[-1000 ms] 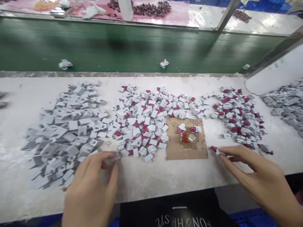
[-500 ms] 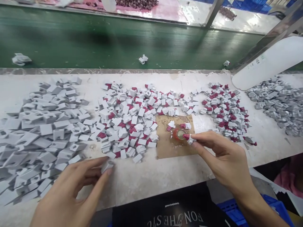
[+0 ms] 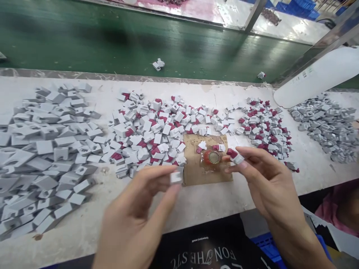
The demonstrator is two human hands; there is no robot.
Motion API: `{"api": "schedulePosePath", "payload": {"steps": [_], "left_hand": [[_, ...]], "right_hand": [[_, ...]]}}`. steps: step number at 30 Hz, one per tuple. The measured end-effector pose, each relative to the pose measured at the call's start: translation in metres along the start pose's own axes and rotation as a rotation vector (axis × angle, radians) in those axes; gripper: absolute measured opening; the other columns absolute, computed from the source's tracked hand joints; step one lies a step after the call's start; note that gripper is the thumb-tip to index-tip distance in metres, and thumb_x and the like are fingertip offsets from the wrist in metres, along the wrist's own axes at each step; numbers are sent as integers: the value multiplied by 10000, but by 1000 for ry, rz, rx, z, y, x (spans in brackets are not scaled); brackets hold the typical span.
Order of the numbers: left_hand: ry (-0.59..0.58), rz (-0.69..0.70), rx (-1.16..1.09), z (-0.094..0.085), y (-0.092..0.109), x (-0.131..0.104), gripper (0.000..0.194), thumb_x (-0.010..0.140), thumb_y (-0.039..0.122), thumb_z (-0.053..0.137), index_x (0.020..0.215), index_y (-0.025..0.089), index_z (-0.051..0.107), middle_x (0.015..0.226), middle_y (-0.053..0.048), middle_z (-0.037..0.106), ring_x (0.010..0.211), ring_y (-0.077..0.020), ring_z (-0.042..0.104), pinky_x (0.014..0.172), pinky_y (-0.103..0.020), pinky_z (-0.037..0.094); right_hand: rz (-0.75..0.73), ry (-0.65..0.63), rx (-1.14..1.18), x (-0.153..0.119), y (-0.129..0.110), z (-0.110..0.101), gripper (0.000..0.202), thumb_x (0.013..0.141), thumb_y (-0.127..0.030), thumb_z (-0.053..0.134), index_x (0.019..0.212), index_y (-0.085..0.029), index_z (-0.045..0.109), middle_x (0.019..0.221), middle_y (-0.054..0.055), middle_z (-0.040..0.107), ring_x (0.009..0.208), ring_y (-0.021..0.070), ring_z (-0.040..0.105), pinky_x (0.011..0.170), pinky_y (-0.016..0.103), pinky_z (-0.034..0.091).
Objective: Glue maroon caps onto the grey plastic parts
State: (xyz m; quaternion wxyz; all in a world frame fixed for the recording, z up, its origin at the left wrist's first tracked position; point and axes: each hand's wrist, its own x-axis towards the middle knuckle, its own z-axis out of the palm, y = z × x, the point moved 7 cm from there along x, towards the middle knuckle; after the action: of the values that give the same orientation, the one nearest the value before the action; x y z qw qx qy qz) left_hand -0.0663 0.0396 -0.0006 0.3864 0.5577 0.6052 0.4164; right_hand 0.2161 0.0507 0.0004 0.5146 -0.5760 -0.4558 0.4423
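Observation:
My left hand (image 3: 137,209) pinches a small grey plastic block (image 3: 176,177) between thumb and forefinger, above the table just left of the cardboard. Between the thumb and fingers of my right hand (image 3: 266,179) is a small grey plastic part with a dark red piece (image 3: 235,155) on its end. The two held pieces are apart. Under and between them lies a brown cardboard sheet (image 3: 196,175), bearing a round orange-rimmed dish (image 3: 212,157) in a wet patch. Two grey-and-red parts (image 3: 202,146) rest on the cardboard behind the dish.
Loose grey blocks (image 3: 53,145) pile up at left. Heaps of grey-and-red parts lie in the middle (image 3: 157,127) and right (image 3: 265,127). Smaller grey parts (image 3: 325,119) sit far right by a white cylinder (image 3: 316,76). A green conveyor belt (image 3: 112,45) runs behind, carrying a few pieces.
My left hand has moved right with the grey block, from the left pile towards the cardboard. My right hand has drawn the grey-and-red part back from the dish and turned it. Belt pieces have shifted left.

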Motion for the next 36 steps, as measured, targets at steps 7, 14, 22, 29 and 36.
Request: {"api": "schedulePosePath", "payload": {"steps": [7, 14, 22, 29, 36], "left_hand": [[-289, -164, -691, 82, 28, 29, 66, 1095, 248, 848, 1150, 281, 861, 1025, 16, 903, 935, -143, 896, 873, -190, 748], [-331, -192, -789, 94, 20, 30, 84, 1106, 249, 858, 1186, 275, 855, 1116, -7, 925, 1059, -176, 919, 951, -219, 758], [-382, -125, -639, 91, 18, 29, 94, 1103, 225, 831, 1173, 265, 880, 1161, -30, 899, 1081, -207, 899, 1000, -292, 764], [-377, -35, -464, 69, 29, 31, 176, 1070, 183, 806, 1110, 330, 896, 997, 31, 861, 894, -146, 848, 836, -201, 722], [-219, -199, -415, 44, 1, 24, 456, 1043, 475, 896, 1478, 417, 769, 1455, -36, 844, 1220, -259, 875, 997, -318, 765]], "right_hand": [[82, -119, 225, 0, 3, 19, 142, 1074, -449, 914, 1210, -475, 946, 1192, -3, 951, 1081, 291, 937, 943, 486, 820], [63, -86, 200, -2, 8, 17, 126, 1072, -471, 910, 1195, -472, 940, 1173, -1, 954, 1092, 293, 931, 997, 523, 805], [14, -150, 7, 3, 1, 10, 162, 1046, -340, 943, 1177, -428, 979, 1107, 38, 913, 1016, 237, 873, 875, 361, 765], [-26, -225, 23, 2, -16, 22, 194, 1015, -232, 939, 1120, -387, 990, 988, 36, 883, 905, 205, 847, 745, 292, 724], [-71, -324, -62, 84, -43, 35, 168, 1009, -289, 963, 1175, -313, 955, 1008, 41, 904, 842, 198, 855, 780, 348, 760]]}}
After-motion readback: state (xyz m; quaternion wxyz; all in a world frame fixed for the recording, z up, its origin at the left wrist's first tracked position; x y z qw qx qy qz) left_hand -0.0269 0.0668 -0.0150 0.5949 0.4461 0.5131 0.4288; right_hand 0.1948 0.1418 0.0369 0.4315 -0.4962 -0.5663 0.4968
